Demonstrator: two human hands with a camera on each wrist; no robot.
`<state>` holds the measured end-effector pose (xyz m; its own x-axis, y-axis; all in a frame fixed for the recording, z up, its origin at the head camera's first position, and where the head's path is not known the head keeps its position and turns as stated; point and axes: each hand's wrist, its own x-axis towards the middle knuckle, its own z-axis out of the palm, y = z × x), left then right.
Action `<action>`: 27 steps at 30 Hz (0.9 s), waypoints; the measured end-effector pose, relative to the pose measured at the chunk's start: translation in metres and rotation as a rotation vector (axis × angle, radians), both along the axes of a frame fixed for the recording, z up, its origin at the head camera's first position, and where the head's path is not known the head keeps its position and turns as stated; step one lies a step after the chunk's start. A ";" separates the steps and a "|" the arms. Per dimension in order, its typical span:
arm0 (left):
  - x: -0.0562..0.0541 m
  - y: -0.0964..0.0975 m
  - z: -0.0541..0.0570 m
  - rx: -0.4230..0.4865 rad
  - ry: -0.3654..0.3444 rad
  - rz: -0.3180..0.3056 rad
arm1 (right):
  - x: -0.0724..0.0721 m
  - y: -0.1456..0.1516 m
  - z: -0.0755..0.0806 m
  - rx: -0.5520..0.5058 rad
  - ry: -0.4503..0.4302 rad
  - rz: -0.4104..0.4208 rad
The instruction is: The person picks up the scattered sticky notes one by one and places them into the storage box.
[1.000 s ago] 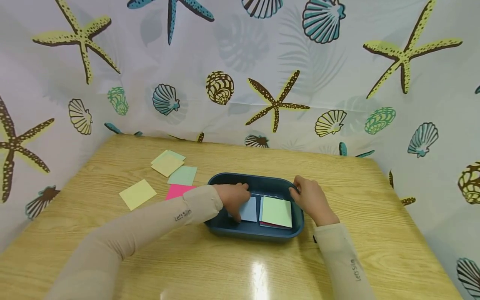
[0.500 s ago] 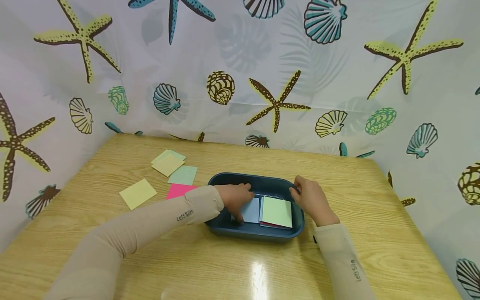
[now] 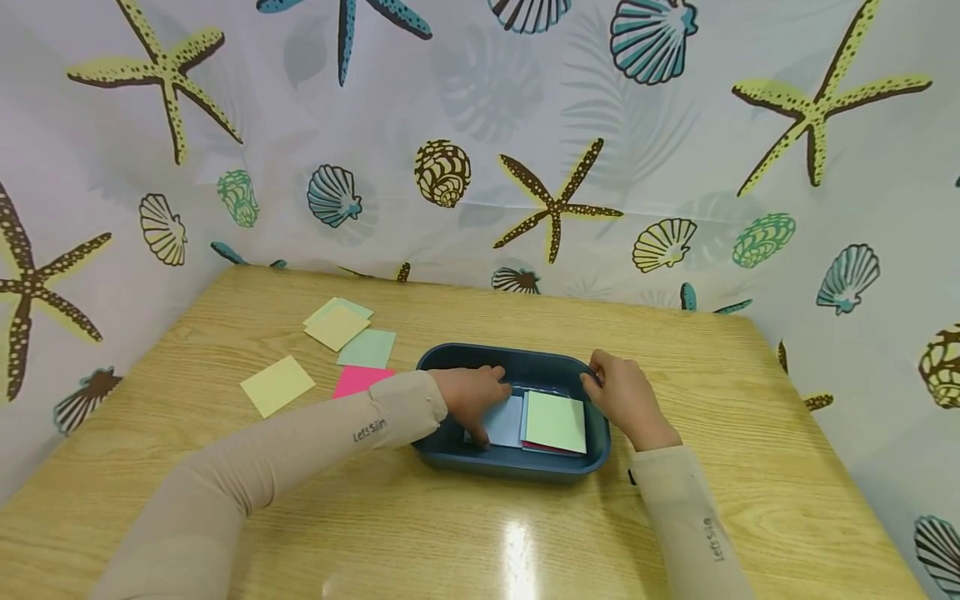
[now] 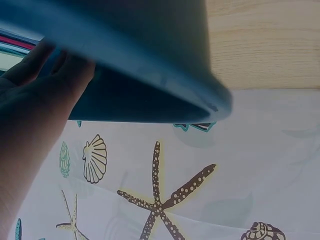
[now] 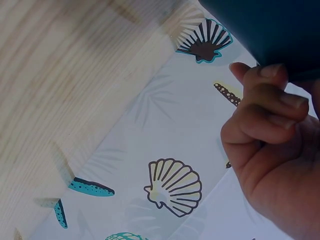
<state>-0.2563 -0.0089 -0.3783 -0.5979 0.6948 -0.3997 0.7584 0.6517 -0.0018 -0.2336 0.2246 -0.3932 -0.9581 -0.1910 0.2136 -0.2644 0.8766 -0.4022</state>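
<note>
A dark blue oblong bin (image 3: 498,468) stands on the table. Inside it, my left hand (image 3: 471,398) holds blue paper squares (image 3: 506,421) with thumb at the near edge and fingers at the far edge; the hand hides their left part. Against their right side lies a stack of paper squares (image 3: 555,422), pale green on top, with blue and red edges below. My right hand (image 3: 626,400) grips the bin's right rim, its fingers (image 5: 270,112) curled outside the wall in the right wrist view. In the left wrist view, the bin wall (image 4: 135,50) partly covers my left hand (image 4: 45,90).
Left of the bin lie a pink square (image 3: 362,381), partly under my left sleeve, a mint square (image 3: 367,348), overlapping yellow and green squares (image 3: 337,326) and a single yellow square (image 3: 277,386). A shell-patterned cloth (image 3: 375,108) hangs behind the wooden table (image 3: 750,417).
My left hand has shifted slightly right inside the bin, and the blue squares have slid right, closing the gap to the green-topped stack. My right hand has stayed on the rim.
</note>
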 end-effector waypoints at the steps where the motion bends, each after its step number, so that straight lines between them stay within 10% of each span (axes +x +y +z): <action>1: 0.000 -0.001 0.001 0.000 -0.002 0.002 | 0.000 -0.001 0.000 0.000 0.000 0.003; 10: -0.001 -0.010 0.006 0.035 -0.017 0.017 | 0.000 -0.003 0.000 0.001 -0.011 0.006; 16: -0.011 -0.042 0.032 0.350 -0.088 0.057 | 0.002 -0.001 0.001 0.002 -0.007 0.006; 22: -0.049 -0.131 0.035 0.757 0.008 0.363 | 0.003 -0.003 0.001 0.009 -0.014 0.009; 27: -0.075 -0.196 0.002 0.651 0.093 0.653 | 0.004 -0.004 0.002 0.013 -0.007 0.010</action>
